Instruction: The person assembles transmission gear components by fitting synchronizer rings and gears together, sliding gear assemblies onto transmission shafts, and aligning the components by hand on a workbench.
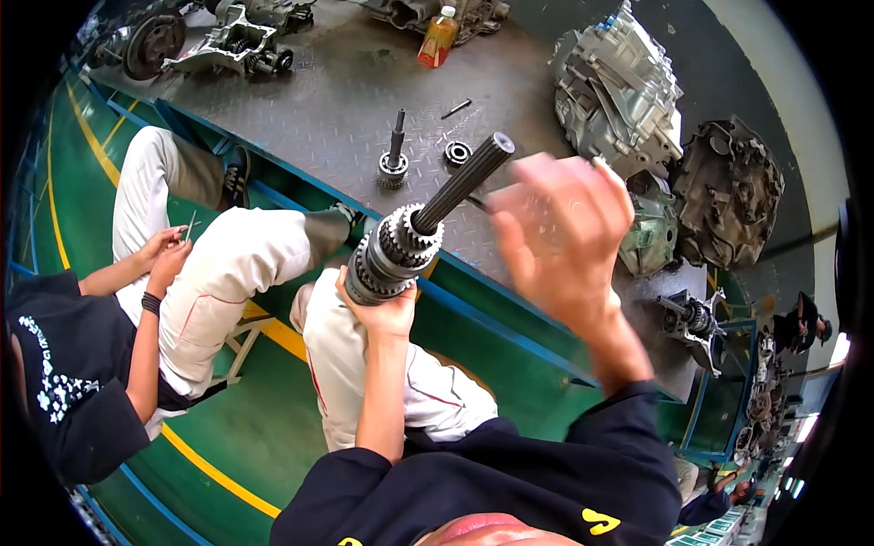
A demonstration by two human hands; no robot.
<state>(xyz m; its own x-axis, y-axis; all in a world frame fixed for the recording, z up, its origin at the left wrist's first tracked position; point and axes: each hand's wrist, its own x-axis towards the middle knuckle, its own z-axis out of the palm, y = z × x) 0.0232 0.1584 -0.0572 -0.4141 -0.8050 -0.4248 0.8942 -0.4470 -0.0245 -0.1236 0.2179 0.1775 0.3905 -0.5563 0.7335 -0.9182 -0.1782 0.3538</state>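
My left hand [382, 314] is clamped around the low end of the gear shaft [414, 238], its long axis slanting up and right above my knee. My right hand [560, 232], fingers spread and blurred, hangs just beside its splined tip, nearer that end.

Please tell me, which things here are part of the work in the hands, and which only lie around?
In the work:
left hand
gear shaft
right hand, blurred

Lying around:
small shaft
bearing ring
orange bottle
gearbox housing
dark cover
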